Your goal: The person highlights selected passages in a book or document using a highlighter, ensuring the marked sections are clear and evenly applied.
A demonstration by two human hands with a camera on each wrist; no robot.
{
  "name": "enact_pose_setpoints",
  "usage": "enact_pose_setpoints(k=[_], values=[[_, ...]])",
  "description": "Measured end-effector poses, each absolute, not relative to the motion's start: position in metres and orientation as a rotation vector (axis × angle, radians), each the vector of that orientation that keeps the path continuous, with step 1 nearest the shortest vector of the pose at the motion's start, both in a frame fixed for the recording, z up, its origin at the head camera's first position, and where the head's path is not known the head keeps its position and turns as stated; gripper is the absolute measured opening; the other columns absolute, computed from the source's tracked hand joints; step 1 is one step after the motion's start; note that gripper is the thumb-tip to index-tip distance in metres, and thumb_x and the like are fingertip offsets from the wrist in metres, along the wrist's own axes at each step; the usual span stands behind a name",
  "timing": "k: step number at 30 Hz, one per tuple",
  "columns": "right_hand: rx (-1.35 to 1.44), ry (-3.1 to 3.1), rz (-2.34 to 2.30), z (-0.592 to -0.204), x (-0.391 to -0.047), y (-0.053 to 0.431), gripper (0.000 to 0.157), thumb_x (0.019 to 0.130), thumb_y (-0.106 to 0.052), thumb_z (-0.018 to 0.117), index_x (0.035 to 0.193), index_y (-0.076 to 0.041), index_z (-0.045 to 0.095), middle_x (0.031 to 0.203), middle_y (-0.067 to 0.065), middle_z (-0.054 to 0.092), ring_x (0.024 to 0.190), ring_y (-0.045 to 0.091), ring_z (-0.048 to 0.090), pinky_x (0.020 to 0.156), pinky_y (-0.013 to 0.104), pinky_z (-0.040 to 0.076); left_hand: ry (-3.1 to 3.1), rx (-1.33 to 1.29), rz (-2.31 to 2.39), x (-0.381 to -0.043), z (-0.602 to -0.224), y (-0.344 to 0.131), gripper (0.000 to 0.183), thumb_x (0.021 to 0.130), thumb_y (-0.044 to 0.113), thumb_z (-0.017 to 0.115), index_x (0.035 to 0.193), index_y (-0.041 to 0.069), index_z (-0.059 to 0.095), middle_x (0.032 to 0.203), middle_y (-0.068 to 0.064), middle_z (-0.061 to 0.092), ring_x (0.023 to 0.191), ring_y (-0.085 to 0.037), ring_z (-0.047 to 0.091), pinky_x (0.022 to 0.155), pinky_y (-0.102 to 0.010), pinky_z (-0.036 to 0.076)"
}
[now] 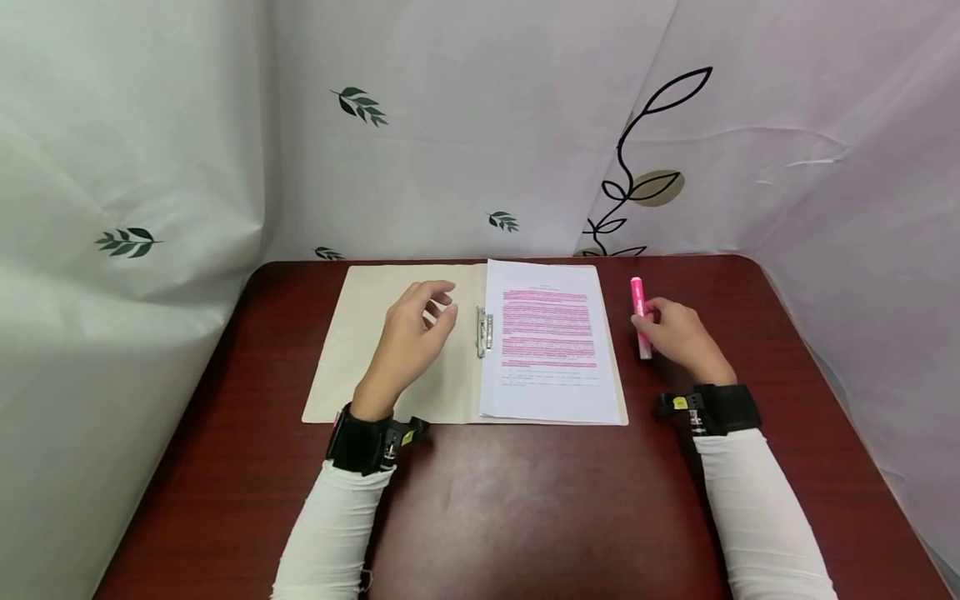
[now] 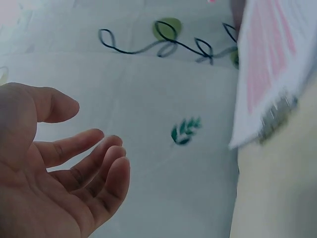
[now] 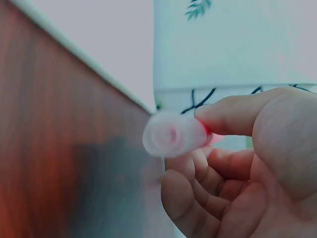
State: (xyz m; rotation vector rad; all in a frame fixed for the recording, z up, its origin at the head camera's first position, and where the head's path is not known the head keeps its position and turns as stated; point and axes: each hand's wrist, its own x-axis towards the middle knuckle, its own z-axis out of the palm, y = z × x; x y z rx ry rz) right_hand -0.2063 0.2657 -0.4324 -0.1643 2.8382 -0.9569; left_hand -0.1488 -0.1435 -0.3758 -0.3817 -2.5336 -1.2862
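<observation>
A pink highlighter (image 1: 638,310) is pinched between the thumb and fingers of my right hand (image 1: 678,333), to the right of the folder. In the right wrist view the pale end of the highlighter (image 3: 168,135) faces the camera. Over the left half of an open cream folder (image 1: 360,350) is my left hand (image 1: 412,329), its fingers loosely bent with nothing between them. White printed sheets (image 1: 551,396) lie on the folder's right half, beside a metal clip (image 1: 483,332) at the fold. Most lines on the top sheet are marked pink; the lowest few are plain.
The folder lies near the back edge of a dark red-brown table (image 1: 525,508). Behind and at both sides hangs a pale cloth (image 1: 450,125) with leaf prints. Each wrist wears a black strap (image 1: 727,408) with a small camera.
</observation>
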Motion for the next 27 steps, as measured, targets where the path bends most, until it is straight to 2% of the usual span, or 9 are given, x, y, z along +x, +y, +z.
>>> enact_pose_setpoints(k=[4, 8, 11, 15, 20, 23, 27], values=[[-0.162, 2.758, -1.119, -0.426, -0.208, 0.252, 0.043, 0.104, -0.028, 0.06, 0.127, 0.008, 0.056, 0.091, 0.016, 0.063, 0.068, 0.022, 0.066, 0.061, 0.028, 0.056, -2.523, -0.397, -1.379, -0.15, -0.373, -0.132, 0.032, 0.1, 0.012, 0.062, 0.131, 0.006, 0.066, 0.11, -0.008, 0.067, 0.097, -0.02, 0.063, 0.078, -0.035, 0.054], [-0.167, 2.728, -1.211, -0.418, -0.208, 0.239, 0.039, 0.104, -0.027, 0.062, 0.123, 0.006, 0.056, 0.094, 0.017, 0.064, 0.069, 0.019, 0.067, 0.066, 0.029, 0.06, -2.524, -0.413, -1.437, -0.153, -0.372, -0.122, 0.032, 0.1, 0.013, 0.061, 0.131, 0.006, 0.066, 0.109, -0.007, 0.067, 0.1, -0.02, 0.063, 0.08, -0.035, 0.054], [-0.167, 2.702, -1.273, -0.41, -0.205, 0.23, 0.036, 0.103, -0.027, 0.063, 0.121, 0.004, 0.056, 0.096, 0.017, 0.065, 0.069, 0.017, 0.068, 0.068, 0.028, 0.06, -2.528, -0.406, -1.49, -0.155, -0.37, -0.115, 0.033, 0.1, 0.014, 0.061, 0.132, 0.005, 0.065, 0.112, -0.008, 0.067, 0.103, -0.021, 0.064, 0.082, -0.036, 0.055], [-0.19, 2.644, -1.404, -0.399, -0.202, 0.219, 0.036, 0.102, -0.028, 0.065, 0.118, 0.004, 0.056, 0.1, 0.018, 0.062, 0.073, 0.023, 0.07, 0.071, 0.029, 0.062, -2.546, -0.404, -1.541, -0.155, -0.369, -0.106, 0.034, 0.101, 0.016, 0.061, 0.133, 0.006, 0.064, 0.114, -0.008, 0.067, 0.106, -0.022, 0.064, 0.085, -0.038, 0.056], [-0.243, 2.612, -1.517, -0.391, -0.196, 0.208, 0.038, 0.101, -0.027, 0.068, 0.12, 0.004, 0.057, 0.101, 0.019, 0.063, 0.075, 0.023, 0.07, 0.07, 0.027, 0.062, -2.597, -0.459, -1.554, -0.153, -0.373, -0.097, 0.034, 0.101, 0.016, 0.06, 0.133, 0.005, 0.064, 0.115, -0.008, 0.069, 0.106, -0.021, 0.064, 0.086, -0.037, 0.056], [-0.255, 2.627, -1.546, -0.389, -0.192, 0.202, 0.037, 0.099, -0.026, 0.07, 0.12, 0.002, 0.057, 0.099, 0.018, 0.068, 0.074, 0.022, 0.07, 0.068, 0.024, 0.06, -2.611, -0.492, -1.569, -0.152, -0.376, -0.092, 0.034, 0.102, 0.016, 0.06, 0.134, 0.005, 0.063, 0.115, -0.008, 0.069, 0.106, -0.02, 0.065, 0.086, -0.037, 0.056], [-0.288, 2.616, -1.611, -0.389, -0.189, 0.194, 0.035, 0.098, -0.024, 0.073, 0.117, 0.002, 0.059, 0.093, 0.017, 0.071, 0.075, 0.025, 0.072, 0.068, 0.025, 0.061, -2.612, -0.507, -1.603, -0.15, -0.378, -0.088, 0.034, 0.102, 0.019, 0.062, 0.133, 0.006, 0.064, 0.115, -0.008, 0.071, 0.105, -0.021, 0.067, 0.088, -0.037, 0.057]])
